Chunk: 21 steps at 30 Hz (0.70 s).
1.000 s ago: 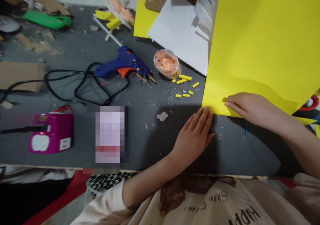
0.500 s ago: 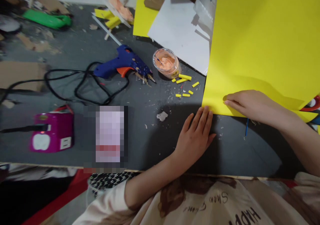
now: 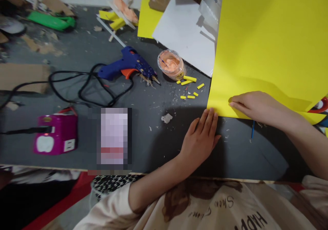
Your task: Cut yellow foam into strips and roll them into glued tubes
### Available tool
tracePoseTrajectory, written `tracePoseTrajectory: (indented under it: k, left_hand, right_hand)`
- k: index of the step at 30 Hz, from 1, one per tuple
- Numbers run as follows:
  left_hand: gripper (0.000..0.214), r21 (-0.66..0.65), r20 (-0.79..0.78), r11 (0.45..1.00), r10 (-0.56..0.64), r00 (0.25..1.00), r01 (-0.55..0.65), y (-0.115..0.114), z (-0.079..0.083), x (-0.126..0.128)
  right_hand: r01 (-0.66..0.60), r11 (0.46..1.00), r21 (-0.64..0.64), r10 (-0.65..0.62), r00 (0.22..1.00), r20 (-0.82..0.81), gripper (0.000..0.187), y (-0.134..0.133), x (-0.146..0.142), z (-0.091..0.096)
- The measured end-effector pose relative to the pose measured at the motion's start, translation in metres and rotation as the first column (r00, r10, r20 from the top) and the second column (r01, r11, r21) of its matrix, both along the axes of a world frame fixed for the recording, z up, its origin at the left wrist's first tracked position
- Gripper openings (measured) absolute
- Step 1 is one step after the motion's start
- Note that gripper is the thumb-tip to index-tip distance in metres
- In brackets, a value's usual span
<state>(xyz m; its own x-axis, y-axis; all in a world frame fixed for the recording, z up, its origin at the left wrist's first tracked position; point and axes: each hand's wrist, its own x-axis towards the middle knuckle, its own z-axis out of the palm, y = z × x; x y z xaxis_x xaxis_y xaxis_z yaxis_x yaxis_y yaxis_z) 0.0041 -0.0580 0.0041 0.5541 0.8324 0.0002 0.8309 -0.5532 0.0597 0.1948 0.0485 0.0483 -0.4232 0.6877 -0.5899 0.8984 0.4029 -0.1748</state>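
Note:
A large sheet of yellow paper covers the right side of the grey table, its front edge near me. My left hand lies flat, fingers stretched out, with the fingertips on the sheet's near left corner. Over the front strip of the sheet rests my right hand, thumb and forefinger pressed together. Whatever may be between those fingers is hidden; a small dark shadow shows at the tips. A thin blue stick pokes out from below the sheet's front edge, under the right hand.
Left of the sheet are short yellow pieces and an open tub of peach clay. A blue glue gun with a black cord lies further left. A purple box and a blurred-out rectangular object sit near the front edge.
Both hands and the yellow sheet stay practically in place. The view has shifted slightly, so things at the left appear a little further right.

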Motion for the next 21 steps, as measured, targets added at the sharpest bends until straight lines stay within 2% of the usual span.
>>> tracePoseTrajectory:
  k: [17, 21]
  left_hand:
    - [0.048, -0.026, -0.059, 1.000, 0.012, 0.998, -0.014, 0.002, 0.009, 0.012]
    - [0.048, 0.012, -0.068, 1.000, 0.002, 0.998, -0.001, 0.003, 0.010, 0.013]
  right_hand:
    - [-0.053, 0.997, 0.058, 0.053, 0.999, 0.000, 0.041, -0.001, 0.002, -0.004]
    - [-0.043, 0.998, 0.051, 0.042, 0.999, 0.015, 0.041, -0.002, 0.000, -0.003]
